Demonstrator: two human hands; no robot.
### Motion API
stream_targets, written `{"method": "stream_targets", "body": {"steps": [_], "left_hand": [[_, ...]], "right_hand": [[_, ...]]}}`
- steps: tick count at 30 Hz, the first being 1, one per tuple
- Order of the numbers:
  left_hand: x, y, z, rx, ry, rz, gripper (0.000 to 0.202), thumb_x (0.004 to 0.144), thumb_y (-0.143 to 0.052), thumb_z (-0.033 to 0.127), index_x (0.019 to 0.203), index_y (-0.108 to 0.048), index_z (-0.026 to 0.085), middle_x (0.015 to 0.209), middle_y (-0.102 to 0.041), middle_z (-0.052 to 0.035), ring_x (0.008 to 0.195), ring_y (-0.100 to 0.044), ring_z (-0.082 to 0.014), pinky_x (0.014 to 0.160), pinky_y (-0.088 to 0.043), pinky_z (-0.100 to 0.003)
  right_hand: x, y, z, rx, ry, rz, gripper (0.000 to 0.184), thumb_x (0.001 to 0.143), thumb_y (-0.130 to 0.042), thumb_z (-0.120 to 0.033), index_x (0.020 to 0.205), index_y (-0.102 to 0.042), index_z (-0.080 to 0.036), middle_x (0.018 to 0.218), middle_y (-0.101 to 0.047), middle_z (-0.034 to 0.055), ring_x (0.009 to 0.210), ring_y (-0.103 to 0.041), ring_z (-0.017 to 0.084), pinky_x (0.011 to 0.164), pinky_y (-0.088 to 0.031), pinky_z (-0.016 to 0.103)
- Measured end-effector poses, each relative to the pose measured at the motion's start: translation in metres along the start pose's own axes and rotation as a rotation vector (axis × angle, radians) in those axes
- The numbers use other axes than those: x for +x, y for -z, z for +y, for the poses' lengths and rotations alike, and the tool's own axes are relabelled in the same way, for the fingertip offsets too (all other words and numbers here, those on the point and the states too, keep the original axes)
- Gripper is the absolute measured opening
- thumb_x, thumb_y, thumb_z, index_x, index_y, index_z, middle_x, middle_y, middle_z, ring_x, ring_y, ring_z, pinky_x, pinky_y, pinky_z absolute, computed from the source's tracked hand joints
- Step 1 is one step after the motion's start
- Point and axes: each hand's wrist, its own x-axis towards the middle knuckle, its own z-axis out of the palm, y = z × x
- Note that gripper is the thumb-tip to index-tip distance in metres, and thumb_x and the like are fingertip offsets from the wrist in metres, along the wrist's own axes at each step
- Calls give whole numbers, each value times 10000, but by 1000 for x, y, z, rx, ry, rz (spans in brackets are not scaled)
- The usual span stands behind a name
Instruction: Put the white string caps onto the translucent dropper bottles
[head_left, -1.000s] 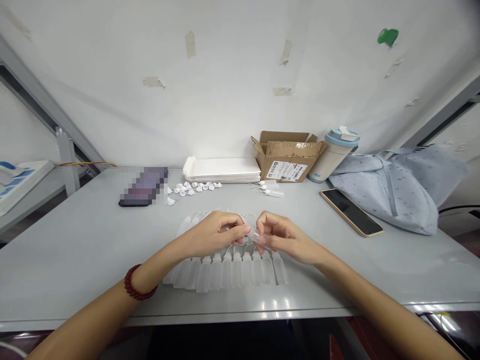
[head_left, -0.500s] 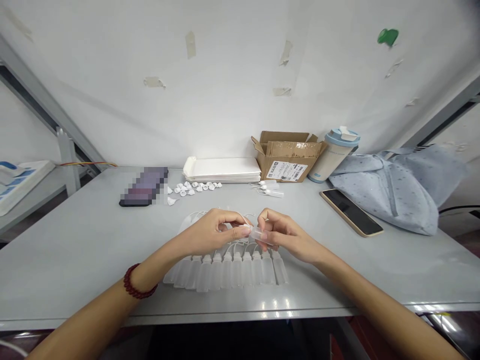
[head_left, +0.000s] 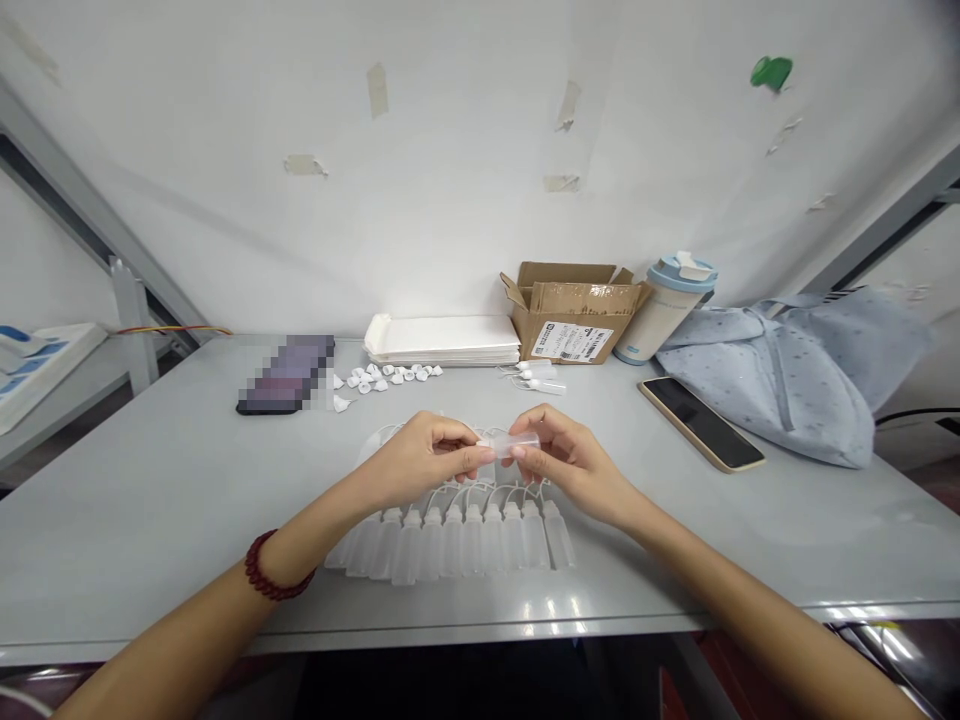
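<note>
On the desk (head_left: 187,490), a row of bottles (head_left: 451,545) lies before some caps (head_left: 366,385); farther back, a box (head_left: 607,312) stands left of a tumbler (head_left: 661,318) (a bag (head_left: 757,375) farther right, behind a phone (head_left: 699,422)).

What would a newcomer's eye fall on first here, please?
Probably the left hand and right hand, holding a translucent bottle between them at center. Below, similar bottles lie in a row on the gray table. Behind, an open cardboard box stands beside a blue-lidded tumbler.

Prob. a small assembly workshop: grey workbench (head_left: 187,500), row of plastic bottles (head_left: 451,545) at 6 o'clock, loose white caps (head_left: 409,375) approx. 9, cardbd box (head_left: 600,300) w/ label (head_left: 568,340) at 2, metal frame (head_left: 90,200) at 10, tape scraps (head_left: 377,90) on wall (head_left: 465,130), 11.
</note>
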Motion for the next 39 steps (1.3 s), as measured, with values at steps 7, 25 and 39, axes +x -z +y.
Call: {"method": "stream_targets", "body": {"steps": [7,25,39], "left_hand": [[0,-6,-4,176,-199,115,291,833,-609,318,600,-630,145,513,-488,29,488,-409,-88,454,-308,-213],[-2,-12,1,55,-94,92,405,908,-453,433,660,-599,147,647,-630,-11,594,-580,-117,568,-457,-212],[-3,-14,5,-39,-48,50,450,904,-467,422,571,-574,139,577,-591,-7,570,-554,-107,539,-420,-199]], "right_hand": [[3,0,2,108,-11,21,232,825,-612,-381,906,-522,-183,677,-629,-3,488,-521,93,487,-428,241],[2,-2,0,124,-22,49,299,772,-675,-417,893,-525,-187,659,-616,-15,522,-573,109,520,-465,256],[0,-3,3,-111,159,207,233,791,-654,-399,846,-621,-175,699,-620,8,598,-555,126,552,-435,256]]}}
